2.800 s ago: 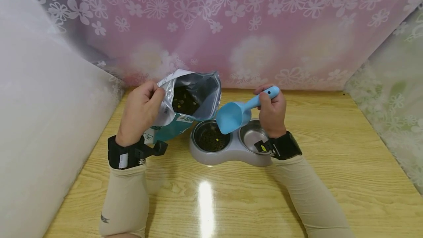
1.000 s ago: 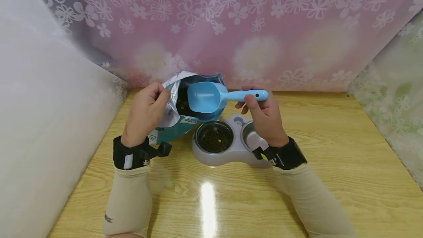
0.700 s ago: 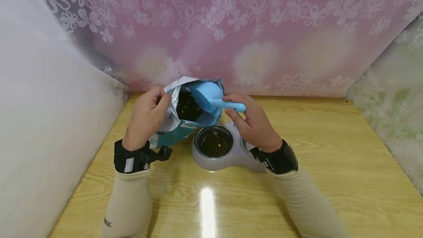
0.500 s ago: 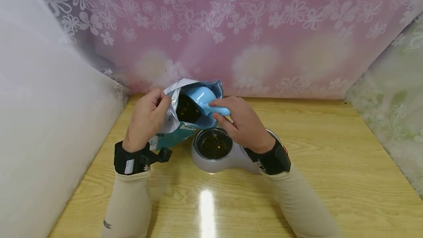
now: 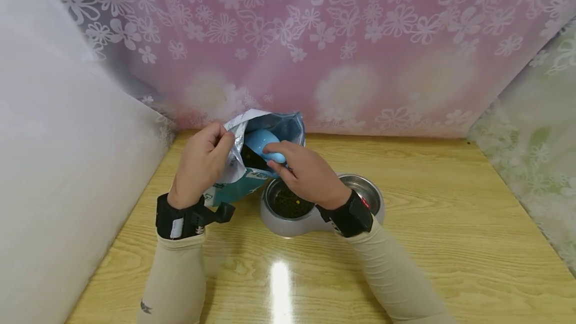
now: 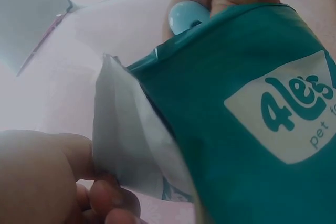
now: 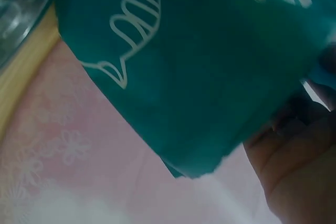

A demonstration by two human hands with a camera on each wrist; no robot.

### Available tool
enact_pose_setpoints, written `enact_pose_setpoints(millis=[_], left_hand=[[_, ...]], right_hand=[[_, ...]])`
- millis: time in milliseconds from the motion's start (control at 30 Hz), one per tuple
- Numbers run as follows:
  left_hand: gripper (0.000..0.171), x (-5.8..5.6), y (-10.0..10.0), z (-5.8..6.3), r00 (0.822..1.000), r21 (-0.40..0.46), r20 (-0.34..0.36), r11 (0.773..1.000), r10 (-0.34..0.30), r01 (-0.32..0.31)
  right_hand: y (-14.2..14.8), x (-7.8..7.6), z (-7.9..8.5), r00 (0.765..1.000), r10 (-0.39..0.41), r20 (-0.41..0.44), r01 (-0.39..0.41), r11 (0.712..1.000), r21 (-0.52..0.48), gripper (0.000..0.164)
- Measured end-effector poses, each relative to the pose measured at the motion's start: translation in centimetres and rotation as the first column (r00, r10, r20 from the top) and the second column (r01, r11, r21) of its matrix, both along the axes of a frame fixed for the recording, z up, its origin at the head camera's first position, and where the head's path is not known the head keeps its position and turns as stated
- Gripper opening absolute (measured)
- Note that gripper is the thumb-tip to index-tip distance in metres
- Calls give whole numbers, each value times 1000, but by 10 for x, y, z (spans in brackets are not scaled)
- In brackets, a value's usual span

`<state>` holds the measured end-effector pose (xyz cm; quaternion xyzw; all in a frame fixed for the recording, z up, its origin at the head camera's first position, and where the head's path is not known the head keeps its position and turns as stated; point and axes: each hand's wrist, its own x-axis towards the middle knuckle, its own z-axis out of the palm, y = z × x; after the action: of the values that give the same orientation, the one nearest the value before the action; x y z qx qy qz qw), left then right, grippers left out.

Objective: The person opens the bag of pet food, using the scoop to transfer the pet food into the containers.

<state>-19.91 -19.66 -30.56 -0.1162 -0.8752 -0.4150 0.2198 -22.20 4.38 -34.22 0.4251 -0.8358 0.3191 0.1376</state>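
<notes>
My left hand (image 5: 200,164) pinches the folded-out rim of a teal pet food bag (image 5: 240,186), keeping its silver-lined mouth wide. My right hand (image 5: 310,171) grips the handle of a light blue scoop (image 5: 262,141), whose bowl is down inside the bag and partly hidden. Dark kibble shows beside the scoop. In the left wrist view the scoop's handle end (image 6: 188,18) pokes above the bag's edge, and "4Le's pet" lettering is on the front. The right wrist view shows the bag's side (image 7: 199,77) close up with the right fingers at its edge.
A grey double pet bowl (image 5: 288,226) stands on the wooden table (image 5: 450,234) below my right hand. Its left steel bowl holds kibble; the right steel bowl (image 5: 362,189) is partly covered by my wrist. A pink flowered cloth (image 5: 351,49) hangs behind, with a white wall at left.
My right hand has moved left from above the double bowl, carrying the scoop into the bag and pushing it deeper. My left hand keeps its hold on the bag rim.
</notes>
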Motion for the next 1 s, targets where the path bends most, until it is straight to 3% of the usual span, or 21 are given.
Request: enact_pose_setpoints(millis=[267,700,833,1000], left_hand=[[33,-1,1,-2,999,8,1,999,-34,34],[34,1,4,-4,999,-2,42,999,-35,35],[34,-1,4,-2,999,2,36,1000,-29,29],[33,0,4,-1,999,5,37,1000,-15,15]], right_hand=[[-2,2,-11,999,-31,17,31,999,-18,32],[5,1,-13,971,-37,236,46,998,-33,37],[6,-1,-13,978,-19,210,32,998,-59,36],[3,-4,-15,994,-18,111,26,997,-72,32]])
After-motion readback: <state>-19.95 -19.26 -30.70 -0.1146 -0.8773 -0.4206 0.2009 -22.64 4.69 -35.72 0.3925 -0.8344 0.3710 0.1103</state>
